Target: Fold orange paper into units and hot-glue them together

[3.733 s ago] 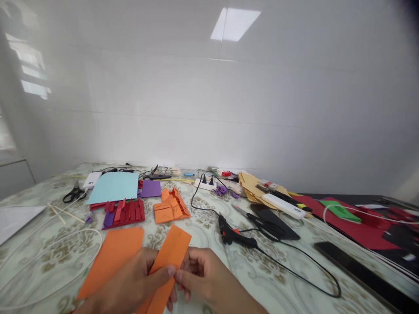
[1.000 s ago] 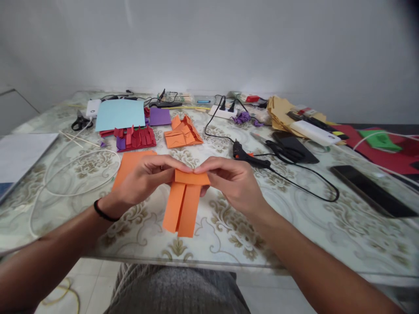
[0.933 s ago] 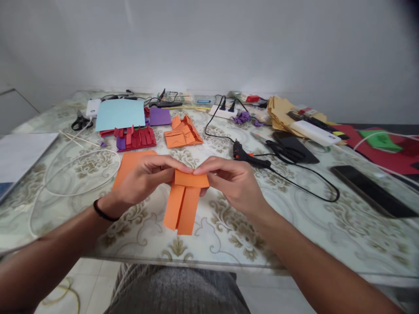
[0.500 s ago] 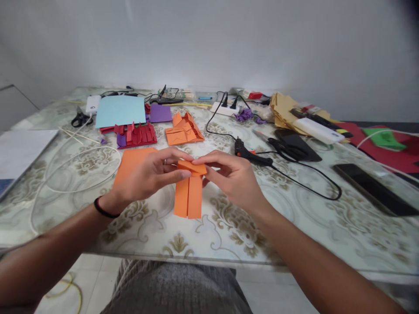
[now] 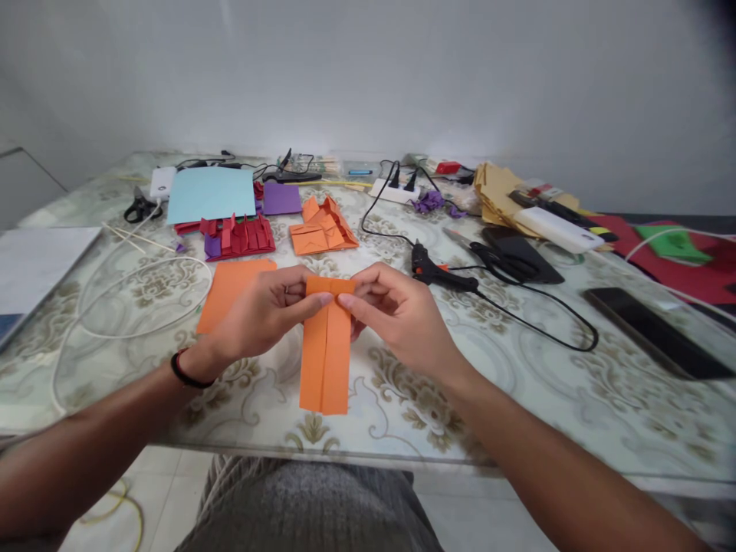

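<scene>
An orange paper strip, with a seam running lengthwise down its middle, hangs between my hands over the near part of the table. My left hand pinches its upper left edge, thumb in front and fingers behind. At the upper right edge, my right hand grips it the same way. Behind my left hand lies a flat orange sheet. Folded orange pieces rest farther back, beside a row of folded red pieces.
Right of my hands lie a black glue gun with its cord, scissors and a phone. A white cable loops at the left. Light blue paper and a power strip are toward the back.
The orange strip's upper end, earlier folded toward me, now stands flat and unfolded. More of the strip's length shows, and its lower end reaches nearer the table's front edge.
</scene>
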Motion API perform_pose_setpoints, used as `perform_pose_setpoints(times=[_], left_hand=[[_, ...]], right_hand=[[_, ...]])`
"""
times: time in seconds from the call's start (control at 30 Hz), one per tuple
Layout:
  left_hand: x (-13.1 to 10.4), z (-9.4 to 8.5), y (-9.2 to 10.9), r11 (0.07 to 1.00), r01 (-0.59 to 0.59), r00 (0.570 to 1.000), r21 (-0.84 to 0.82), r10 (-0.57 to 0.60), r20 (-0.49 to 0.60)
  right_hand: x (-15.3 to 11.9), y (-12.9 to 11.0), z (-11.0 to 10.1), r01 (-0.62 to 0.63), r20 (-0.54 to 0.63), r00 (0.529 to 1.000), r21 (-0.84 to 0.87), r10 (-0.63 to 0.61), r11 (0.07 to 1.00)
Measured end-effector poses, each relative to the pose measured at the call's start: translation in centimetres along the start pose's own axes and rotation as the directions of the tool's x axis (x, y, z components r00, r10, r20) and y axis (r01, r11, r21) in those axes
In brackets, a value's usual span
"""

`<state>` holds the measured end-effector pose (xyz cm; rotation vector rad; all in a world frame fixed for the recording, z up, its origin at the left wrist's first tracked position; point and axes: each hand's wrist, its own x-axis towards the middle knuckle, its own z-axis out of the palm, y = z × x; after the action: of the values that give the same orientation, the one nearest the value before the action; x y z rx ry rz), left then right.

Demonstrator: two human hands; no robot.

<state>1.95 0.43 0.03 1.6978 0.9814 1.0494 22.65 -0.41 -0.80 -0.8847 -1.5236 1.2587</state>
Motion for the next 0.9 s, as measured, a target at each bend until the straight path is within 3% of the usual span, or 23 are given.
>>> perform_pose_setpoints(times=[0.1, 0.3, 0.47, 0.77, 0.9], left_hand=[[0.04, -0.02, 0.13, 0.999, 0.013, 0.999, -0.052, -0.011, 0.037], [0.2, -0.14, -0.44, 0.991, 0.099, 0.973, -0.094, -0.077, 0.217], [0.26, -0.19, -0.85, 0.991, 0.042, 0.985, -0.128, -0.019, 0.174], [0.26, 0.03, -0.46, 0.982, 0.014, 0.99, -0.187, 0.013, 0.143], [0.18, -0.09, -0.31, 0.993, 0.0, 0.994, -0.122, 0.013, 0.104]], right_hand=[[-0.03, 0.05, -0.05, -0.003, 0.006, 1.0, 0.015, 0.003, 1.0], [0.22, 0.17, -0.1, 0.051, -0.055, 0.997, -0.004, -0.051, 0.999], [0.42, 0.22, -0.25, 0.114, -0.074, 0.991, -0.016, -0.115, 0.993], [0.62, -0.27, -0.11, 0.069, -0.029, 0.997, 0.025, -0.069, 0.997], [0.56, -0.22, -0.24, 0.072, -0.037, 0.997, 0.001, -0.072, 0.997]])
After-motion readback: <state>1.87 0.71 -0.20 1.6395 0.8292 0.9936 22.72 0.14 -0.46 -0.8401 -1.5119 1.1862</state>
